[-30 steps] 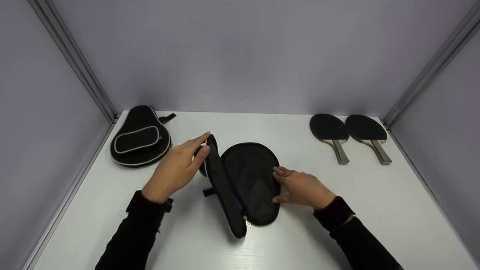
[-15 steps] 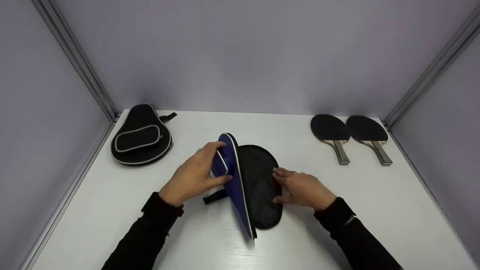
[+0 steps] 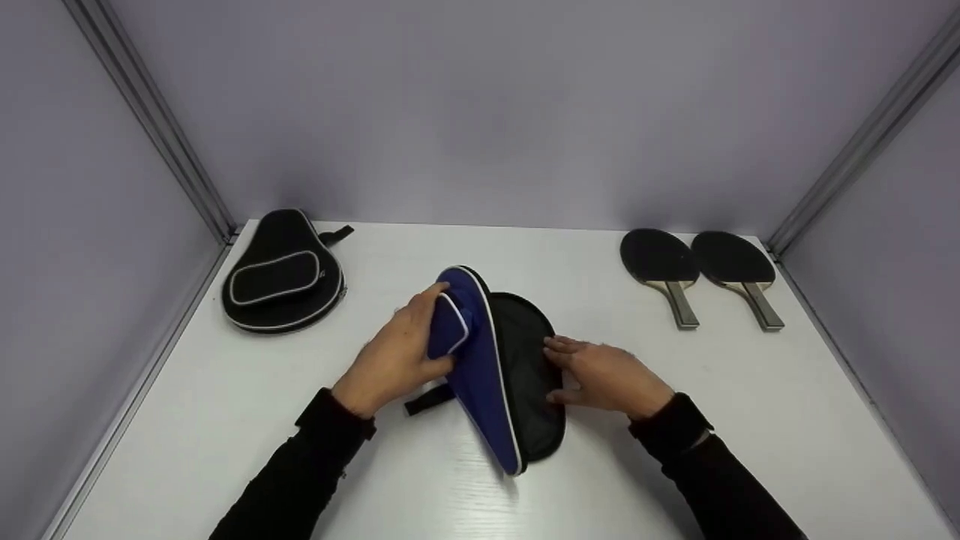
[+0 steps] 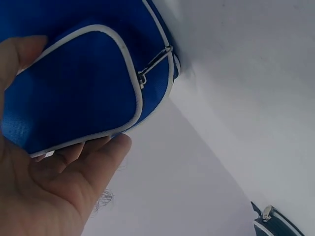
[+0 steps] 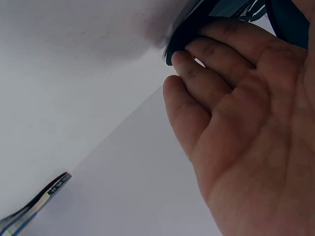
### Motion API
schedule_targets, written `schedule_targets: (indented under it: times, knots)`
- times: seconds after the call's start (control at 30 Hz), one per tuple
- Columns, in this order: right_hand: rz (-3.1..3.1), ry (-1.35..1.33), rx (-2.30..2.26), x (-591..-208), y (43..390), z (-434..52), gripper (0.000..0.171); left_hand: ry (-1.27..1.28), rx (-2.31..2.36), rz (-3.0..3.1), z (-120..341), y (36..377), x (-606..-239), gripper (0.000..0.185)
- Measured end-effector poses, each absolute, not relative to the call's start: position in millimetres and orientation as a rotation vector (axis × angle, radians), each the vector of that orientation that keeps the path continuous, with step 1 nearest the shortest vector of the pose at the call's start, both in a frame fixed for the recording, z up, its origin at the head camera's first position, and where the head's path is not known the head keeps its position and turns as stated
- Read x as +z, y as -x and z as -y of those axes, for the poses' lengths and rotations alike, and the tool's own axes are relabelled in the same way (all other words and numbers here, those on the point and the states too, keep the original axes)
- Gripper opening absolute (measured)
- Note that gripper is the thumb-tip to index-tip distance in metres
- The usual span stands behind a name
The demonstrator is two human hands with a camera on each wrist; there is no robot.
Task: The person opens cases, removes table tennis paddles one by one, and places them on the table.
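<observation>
A table tennis paddle case (image 3: 476, 375) lies partly open mid-table in the head view. Its blue flap, trimmed in white, is tilted up over the black lining (image 3: 529, 375). My left hand (image 3: 394, 360) grips this flap across its small zipped pocket (image 3: 448, 324), thumb on one edge and fingers on the other. The left wrist view shows the blue pocket (image 4: 74, 93) between thumb and fingers. At the right rim of the lower half rests my right hand (image 3: 604, 379), its fingers fairly straight. Its fingertips touch the dark edge (image 5: 184, 39) in the right wrist view.
A black paddle case (image 3: 281, 277) with a pocket lies at the back left. Two black paddles stand side by side at the back right, a left paddle (image 3: 660, 259) and a right paddle (image 3: 733, 259). Grey walls enclose the white table (image 3: 390, 495).
The left hand has swung the flap up and to the right, so its blue outside now shows and it covers more of the lining. My right hand has stayed at the rim.
</observation>
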State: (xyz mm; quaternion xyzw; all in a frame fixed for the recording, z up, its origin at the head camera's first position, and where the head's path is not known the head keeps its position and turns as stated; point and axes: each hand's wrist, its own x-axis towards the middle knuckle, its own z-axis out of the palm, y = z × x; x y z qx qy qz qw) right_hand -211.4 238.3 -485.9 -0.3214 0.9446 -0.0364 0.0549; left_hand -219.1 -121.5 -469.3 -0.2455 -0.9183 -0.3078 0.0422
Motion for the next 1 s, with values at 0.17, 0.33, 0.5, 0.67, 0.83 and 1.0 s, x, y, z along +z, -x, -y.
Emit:
schedule_targets:
  times: [0.17,0.33,0.5,0.67,0.83,1.0]
  knots:
    - [-2.905,1.123,-0.150,-480.9,215.5,-239.0,0.061,0.751,-0.879,2.804,122.9,219.3,-468.0,0.112]
    - [-3.091,1.309,-0.260,-465.4,215.2,-240.1,0.064,0.752,-0.819,2.805,122.8,220.1,-466.9,0.106]
    - [-3.246,1.563,-0.254,-451.5,208.4,-236.2,0.082,0.765,-0.784,2.829,122.2,221.1,-467.1,0.101]
    - [-3.148,1.846,-0.004,-446.7,197.7,-223.4,0.089,0.807,-0.755,2.831,121.9,221.1,-467.9,0.097]
    - [-2.969,1.949,0.174,-450.9,187.9,-210.6,0.071,0.874,-0.727,2.828,121.3,220.4,-469.1,0.093]
    - [-2.898,1.935,0.262,-459.9,188.5,-204.7,0.051,0.955,-0.716,2.841,119.7,219.7,-471.9,0.089]
